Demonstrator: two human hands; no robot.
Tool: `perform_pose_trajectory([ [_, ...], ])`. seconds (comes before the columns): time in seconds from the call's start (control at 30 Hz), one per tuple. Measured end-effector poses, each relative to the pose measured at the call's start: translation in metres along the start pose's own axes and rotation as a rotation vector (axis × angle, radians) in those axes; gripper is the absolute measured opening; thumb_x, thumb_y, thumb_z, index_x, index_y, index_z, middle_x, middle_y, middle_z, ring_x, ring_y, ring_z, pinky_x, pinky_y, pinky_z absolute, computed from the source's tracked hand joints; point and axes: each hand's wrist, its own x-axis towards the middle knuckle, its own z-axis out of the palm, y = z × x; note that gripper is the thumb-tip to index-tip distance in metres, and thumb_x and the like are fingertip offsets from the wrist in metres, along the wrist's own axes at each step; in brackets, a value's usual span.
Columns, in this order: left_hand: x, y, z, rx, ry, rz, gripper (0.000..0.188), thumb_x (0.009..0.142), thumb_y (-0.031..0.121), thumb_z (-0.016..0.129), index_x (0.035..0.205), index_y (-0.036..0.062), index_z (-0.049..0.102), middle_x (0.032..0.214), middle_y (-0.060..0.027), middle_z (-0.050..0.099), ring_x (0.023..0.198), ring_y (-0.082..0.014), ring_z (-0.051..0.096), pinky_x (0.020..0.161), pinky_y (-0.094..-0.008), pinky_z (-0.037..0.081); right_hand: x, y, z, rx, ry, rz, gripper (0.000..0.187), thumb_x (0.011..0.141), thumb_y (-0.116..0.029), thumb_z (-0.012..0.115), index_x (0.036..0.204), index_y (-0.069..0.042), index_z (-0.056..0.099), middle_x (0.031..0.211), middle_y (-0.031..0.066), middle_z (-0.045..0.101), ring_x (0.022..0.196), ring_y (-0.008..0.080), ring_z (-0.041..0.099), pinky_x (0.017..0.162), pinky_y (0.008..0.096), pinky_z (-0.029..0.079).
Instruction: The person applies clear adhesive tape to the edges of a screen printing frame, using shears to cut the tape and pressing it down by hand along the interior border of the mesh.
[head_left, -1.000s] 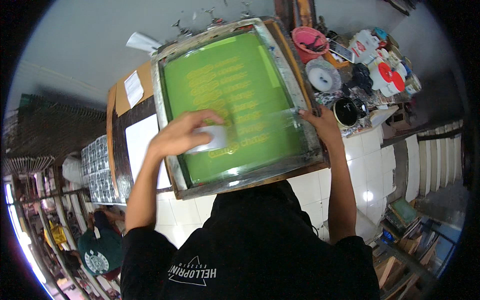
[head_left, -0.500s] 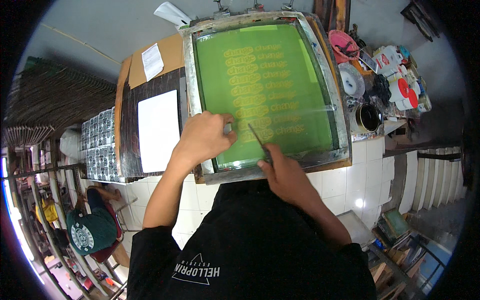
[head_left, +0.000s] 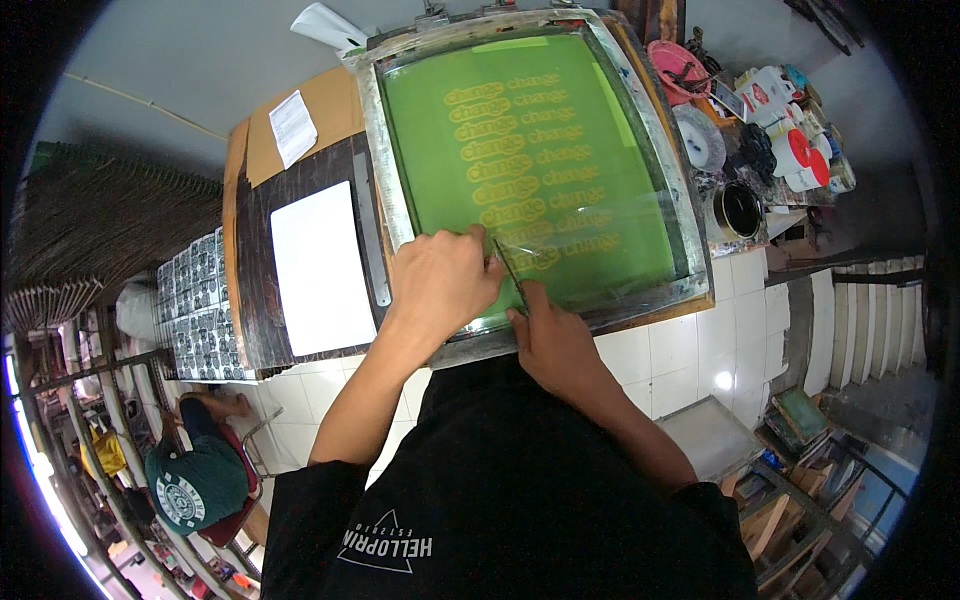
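Note:
A metal-framed printing screen [head_left: 684, 185] with green mesh lies before me, bearing repeated rows of yellowish lettering. Glossy clear film [head_left: 630, 222] shines across its lower part. My left hand [head_left: 445, 278] is closed over the lower left of the mesh, fingers curled and thumb pinched in, apparently on the film's edge; the fingertips are partly hidden. Just right of it, my right hand [head_left: 556, 343] grips a slim dark blade-like tool [head_left: 512, 270] near the screen's lower edge. Its tip points up and left, beside my left thumb. Whether it is a knife or scissors I cannot tell.
Left of the screen lie white sheets [head_left: 318, 270], a metal ruler [head_left: 372, 235] and cardboard [head_left: 340, 105]. At right stand a pink basin [head_left: 668, 65], an open dark tin [head_left: 738, 212] and several tubs [head_left: 792, 150]. A seated person [head_left: 200, 480] is at lower left.
My left hand has moved right, closer to the tool's tip. My right hand has shifted slightly left and down with the tool. The whole view has also shifted a little.

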Motion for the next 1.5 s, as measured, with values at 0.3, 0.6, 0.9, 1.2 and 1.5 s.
perform_pose_trajectory([
  [0.3,0.002,0.007,0.0,0.018,-0.03,-0.015,0.032,0.086,0.029,0.066,0.101,0.0011,0.072,0.068,-0.0259,0.067,0.071,-0.0425,0.07,0.072,-0.0513,0.057,0.002,-0.008,-0.021,0.037,-0.073,0.046,0.028,0.103,-0.021,0.05,0.119,0.001,0.045,0.083,0.0309,0.066,0.081,0.0524,0.065,0.073,0.0634,0.049],
  [0.6,0.001,0.005,-0.011,-0.027,-0.058,-0.075,0.036,0.084,0.03,0.067,0.108,0.0036,0.074,0.069,-0.0262,0.067,0.073,-0.0425,0.07,0.074,-0.0505,0.056,-0.038,0.031,-0.119,0.774,-0.031,0.248,0.04,0.104,-0.032,0.059,0.128,-0.001,0.052,0.088,0.0144,0.067,0.068,0.0244,0.071,0.056,0.0362,0.054],
  [0.9,-0.002,0.007,-0.014,-0.072,0.001,-0.112,0.035,0.082,0.028,0.069,0.108,0.005,0.073,0.066,-0.0245,0.066,0.067,-0.0411,0.069,0.073,-0.0493,0.055,0.025,0.124,-0.185,0.835,0.515,0.239,0.016,0.099,-0.013,0.043,0.111,-0.005,0.051,0.081,0.0067,0.058,0.053,0.0139,0.055,0.047,0.0281,0.046],
  [1.2,-0.007,0.009,-0.014,-0.039,0.007,-0.117,0.036,0.083,0.025,0.067,0.11,0.0015,0.072,0.061,-0.0198,0.065,0.058,-0.0362,0.068,0.062,-0.0462,0.054,0.217,0.213,-0.313,0.757,0.81,-0.104,0.024,0.095,-0.002,0.051,0.119,-0.002,0.049,0.099,0.0102,0.06,0.082,0.019,0.064,0.068,0.0325,0.052],
  [1.5,-0.014,0.009,-0.01,-0.05,0.087,-0.064,0.036,0.083,0.025,0.067,0.111,0.0019,0.072,0.064,-0.0201,0.067,0.058,-0.036,0.068,0.063,-0.0457,0.055,0.306,0.235,-0.335,0.467,1.101,0.104,0.086,0.08,-0.025,0.077,0.146,0.014,0.037,0.137,0.0304,0.055,0.124,0.0375,0.057,0.106,0.0358,0.043],
])
